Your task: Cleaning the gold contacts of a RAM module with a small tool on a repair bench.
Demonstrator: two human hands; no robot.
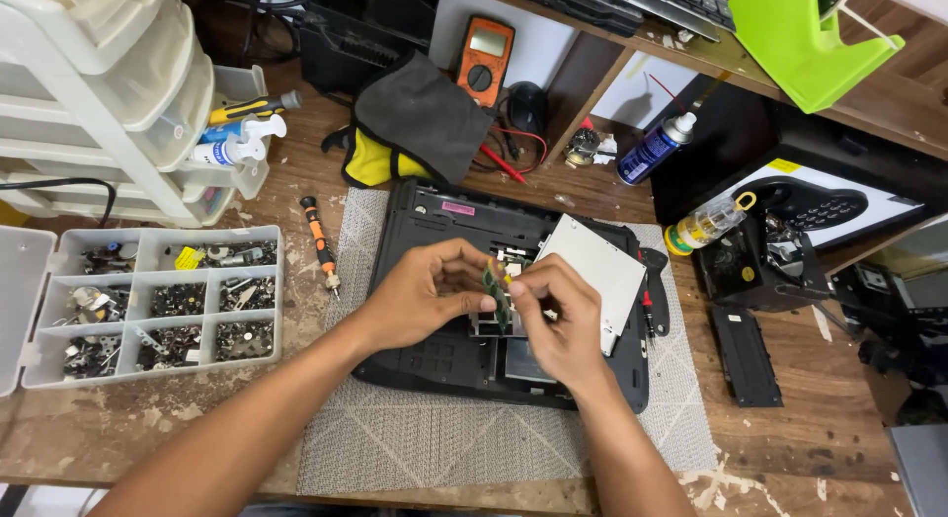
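Green circuit module (495, 292), small and narrow, is pinched upright between both hands just above the middle of an opened black laptop (434, 354) that lies bottom-up on a grey woven mat (415, 438). The left hand (420, 295) reaches in from the near left, its fingers (474, 280) closed on the module's left side; the right hand (558, 319) comes in from the near right, its fingers (521, 298) closed on the module's right side, so both hands grip the same piece. Just right of the hands, a silver rectangular drive (592, 265) sits tilted in the laptop's far right corner. The mat rests on a scuffed wooden tabletop (790, 428). To the left stands a clear plastic organiser tray (148, 305) with compartments full of small screws and metal parts. Between the tray and the laptop lies an orange and black screwdriver (321, 245). At the far side, an orange multimeter (484, 58) leans against the wall beside a grey and yellow pouch (415, 122). Right of these, a blue spray can (654, 147) lies on its side, and near it a small clear bottle with a yellow cap (703, 224) rests beside the laptop's far right edge. A black cover panel (746, 354) lies on the tabletop to the right.
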